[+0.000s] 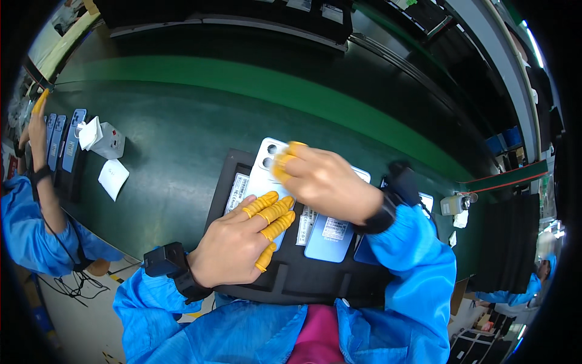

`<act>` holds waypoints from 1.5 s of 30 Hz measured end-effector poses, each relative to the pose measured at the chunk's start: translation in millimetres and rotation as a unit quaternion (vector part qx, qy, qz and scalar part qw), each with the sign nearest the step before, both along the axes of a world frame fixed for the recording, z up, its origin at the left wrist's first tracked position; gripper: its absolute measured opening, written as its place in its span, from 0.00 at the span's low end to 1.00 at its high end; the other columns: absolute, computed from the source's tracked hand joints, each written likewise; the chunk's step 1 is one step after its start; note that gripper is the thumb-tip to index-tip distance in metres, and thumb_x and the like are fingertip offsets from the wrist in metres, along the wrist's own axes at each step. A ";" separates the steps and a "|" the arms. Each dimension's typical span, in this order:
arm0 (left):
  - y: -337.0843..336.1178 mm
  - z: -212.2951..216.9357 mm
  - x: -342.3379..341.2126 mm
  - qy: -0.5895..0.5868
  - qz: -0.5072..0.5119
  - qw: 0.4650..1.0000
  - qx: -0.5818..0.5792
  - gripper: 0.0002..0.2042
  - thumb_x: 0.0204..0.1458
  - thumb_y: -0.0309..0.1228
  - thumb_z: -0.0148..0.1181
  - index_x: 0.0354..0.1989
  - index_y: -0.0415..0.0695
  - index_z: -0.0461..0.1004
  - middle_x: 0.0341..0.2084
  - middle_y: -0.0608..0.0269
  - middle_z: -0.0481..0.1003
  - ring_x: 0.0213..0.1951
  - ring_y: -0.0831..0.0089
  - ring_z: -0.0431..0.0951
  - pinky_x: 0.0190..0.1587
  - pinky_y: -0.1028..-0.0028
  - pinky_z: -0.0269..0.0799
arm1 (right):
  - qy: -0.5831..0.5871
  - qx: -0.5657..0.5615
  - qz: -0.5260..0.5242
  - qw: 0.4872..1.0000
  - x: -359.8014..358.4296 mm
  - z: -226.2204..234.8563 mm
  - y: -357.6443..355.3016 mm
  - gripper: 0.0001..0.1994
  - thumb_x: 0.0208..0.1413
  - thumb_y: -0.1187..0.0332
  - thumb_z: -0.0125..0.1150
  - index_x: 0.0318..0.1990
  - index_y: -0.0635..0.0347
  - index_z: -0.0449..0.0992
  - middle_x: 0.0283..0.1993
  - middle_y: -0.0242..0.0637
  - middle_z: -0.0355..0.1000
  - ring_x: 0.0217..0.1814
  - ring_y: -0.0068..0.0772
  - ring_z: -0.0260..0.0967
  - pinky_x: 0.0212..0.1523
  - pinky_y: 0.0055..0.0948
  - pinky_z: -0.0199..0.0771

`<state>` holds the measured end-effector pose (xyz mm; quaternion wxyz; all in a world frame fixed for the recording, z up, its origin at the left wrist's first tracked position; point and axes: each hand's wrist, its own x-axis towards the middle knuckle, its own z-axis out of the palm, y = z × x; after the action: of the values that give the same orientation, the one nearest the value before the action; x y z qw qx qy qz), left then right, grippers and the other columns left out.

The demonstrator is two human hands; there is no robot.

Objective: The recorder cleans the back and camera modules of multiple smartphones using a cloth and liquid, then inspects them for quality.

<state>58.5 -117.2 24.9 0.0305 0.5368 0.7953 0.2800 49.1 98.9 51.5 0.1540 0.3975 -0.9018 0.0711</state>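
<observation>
The pale blue slab-shaped phone (pixel 265 176) is pinned flat on the black foam tray (pixel 303 279) under the left hand's (pixel 233 246) extended yellow-cotted fingers (pixel 273 212), steadying it while the right hand (pixel 324 182) presses bunched fingertips beside the camera end.

A green belt (pixel 200 130) past my tray, a white box (pixel 111 141), a paper slip (pixel 113 178), blue phones (pixel 65 138) by my neighbour's arm (pixel 45 194)

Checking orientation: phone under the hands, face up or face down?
Face down: the phone shows its camera lenses upward, lying flat on the black tray.
</observation>
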 end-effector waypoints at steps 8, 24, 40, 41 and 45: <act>2.5 0.6 2.9 0.006 0.006 1.000 -0.017 0.22 0.45 0.28 0.59 0.52 0.43 0.74 0.54 0.56 0.71 0.59 0.58 0.68 0.61 0.61 0.63 | 0.029 -0.106 -0.073 0.991 -6.4 20.1 15.9 0.07 0.40 0.78 0.59 0.30 0.66 0.79 0.32 0.42 0.73 0.37 0.42 0.71 0.40 0.33 0.76; 1.3 -4.5 -0.4 0.028 -0.002 1.000 0.000 0.21 0.45 0.24 0.60 0.51 0.42 0.74 0.55 0.55 0.70 0.58 0.54 0.69 0.61 0.63 0.63 | 0.092 -0.057 -0.408 0.907 190.4 77.2 79.4 0.11 0.38 0.85 0.57 0.32 0.67 0.78 0.37 0.47 0.74 0.35 0.44 0.73 0.36 0.32 0.75; 5.0 3.4 6.9 0.095 0.038 0.994 -0.028 0.20 0.44 0.22 0.59 0.49 0.41 0.76 0.53 0.55 0.72 0.57 0.55 0.70 0.59 0.63 0.65 | 0.108 -0.059 -0.685 0.718 319.6 89.6 167.1 0.15 0.44 0.83 0.56 0.42 0.68 0.69 0.55 0.53 0.64 0.54 0.57 0.64 0.54 0.38 0.66; 7.0 2.1 7.1 0.109 0.038 0.993 -0.021 0.20 0.44 0.22 0.59 0.49 0.41 0.76 0.53 0.55 0.72 0.57 0.55 0.70 0.59 0.63 0.65 | 0.124 -0.090 -0.674 0.722 311.3 94.2 182.9 0.15 0.44 0.84 0.54 0.42 0.69 0.69 0.53 0.53 0.64 0.53 0.56 0.64 0.53 0.37 0.67; 6.7 -0.8 8.6 0.111 0.033 0.993 -0.011 0.20 0.44 0.21 0.58 0.49 0.42 0.76 0.52 0.54 0.73 0.56 0.54 0.70 0.59 0.63 0.66 | 0.241 -0.198 -0.508 0.803 247.7 139.9 223.6 0.13 0.46 0.85 0.51 0.42 0.68 0.71 0.43 0.50 0.69 0.43 0.50 0.70 0.45 0.32 0.71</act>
<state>67.1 -110.5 24.1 -0.0612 0.5378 0.8139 0.2113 296.9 322.5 191.4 0.4555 -0.1523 -0.8749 0.0620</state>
